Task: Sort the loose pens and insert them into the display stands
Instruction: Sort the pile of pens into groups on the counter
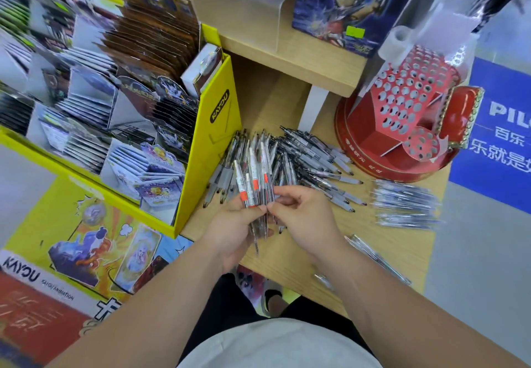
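Pen bundle: You held a fanned bundle of pens [254, 192], clear-barrelled and several banded orange and white, well to the left of the red display stand [402, 114] and nearer to you than it.
Left grip: Your left hand [230, 229] was curled round the lower half of the bundle, carrying its weight.
Right grip: Your right hand [304, 218] pinched thumb and forefinger on the bundle's right edge, right next to the left thumb. You could not tell from this view whether it held one pen or several.
Bundle against the grip: The banded ends stood out above both grips and spread apart. The other ends poked out below the left palm, toward you.
Handling: These looked light, stiff and smooth. You should have expected them to slide against one another, so a loose fan could spill.
Where to take hold: Mid-barrel, one pen at a time, would have left an end free for a hole in the stand.
Loose pile [287, 155]: It lay on the worktop [413, 241] left of the stand, its far edge close to the stand's base.
Sorted rows: One row of pens [405, 206] lay just in front of the stand, and a few more pens [373, 252] lay nearer you, beside your right forearm.
Stand: Every hole you could see looked unfilled.
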The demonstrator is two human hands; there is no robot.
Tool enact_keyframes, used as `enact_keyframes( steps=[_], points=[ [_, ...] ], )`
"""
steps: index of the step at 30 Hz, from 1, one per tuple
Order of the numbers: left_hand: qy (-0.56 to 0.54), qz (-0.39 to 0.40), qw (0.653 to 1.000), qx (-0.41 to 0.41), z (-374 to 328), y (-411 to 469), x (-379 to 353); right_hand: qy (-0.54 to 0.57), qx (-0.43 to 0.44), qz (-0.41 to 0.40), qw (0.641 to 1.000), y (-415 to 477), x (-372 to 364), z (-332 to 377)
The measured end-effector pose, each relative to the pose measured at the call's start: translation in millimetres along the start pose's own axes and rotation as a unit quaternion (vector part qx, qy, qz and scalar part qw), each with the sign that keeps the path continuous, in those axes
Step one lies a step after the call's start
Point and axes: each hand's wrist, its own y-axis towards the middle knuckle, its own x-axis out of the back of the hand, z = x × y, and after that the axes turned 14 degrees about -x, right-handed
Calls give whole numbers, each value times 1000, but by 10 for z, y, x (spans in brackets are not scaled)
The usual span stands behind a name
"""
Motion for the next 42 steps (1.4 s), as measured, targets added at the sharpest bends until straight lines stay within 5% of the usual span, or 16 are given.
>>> enact_keyframes(
  steps=[7,16,19,23,29,42],
  points=[
    [-15,-45,999,-1,54,8,109,-141,106,-29,984,-6,-123,6],
    [-13,-63,997,-46,108,-22,356,-240,148,49,958,68,-282,129],
    [13,-75,996,-39,71,7,391,-234,105,66,964,206,-227,203],
    [67,-104,992,-27,79,98,428,-212,45,-104,971,578,-157,235],
    [155,-117,980,-29,116,209,463,-315,4,-189,930,800,-389,344],
    [169,-104,980,-27,113,210,634,-265,-63,-117,955,898,-402,379]
  ],
)
